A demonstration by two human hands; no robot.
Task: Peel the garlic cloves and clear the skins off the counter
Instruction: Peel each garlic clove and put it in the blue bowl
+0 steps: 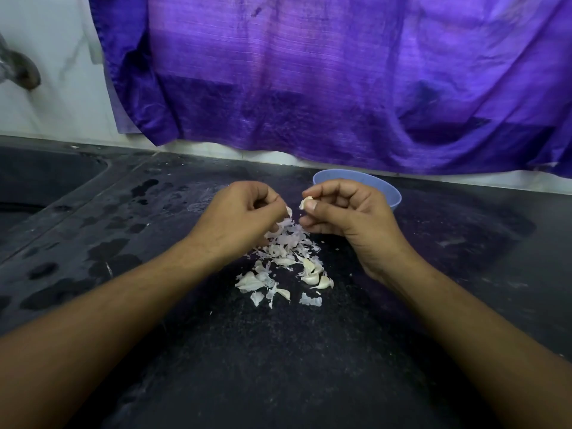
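While the right hand (349, 213) pinches a clove (307, 202) over the skins (283, 258), the left hand (244, 212) pinches a flake (289, 211), likely so scraps drop in one heap near the bowl (356, 175).

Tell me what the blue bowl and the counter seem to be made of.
Blue bowl: probably plastic; matt pale blue, thin even rim. Counter: likely dark stone such as granite; black with fine pale speckles, faint sheen.
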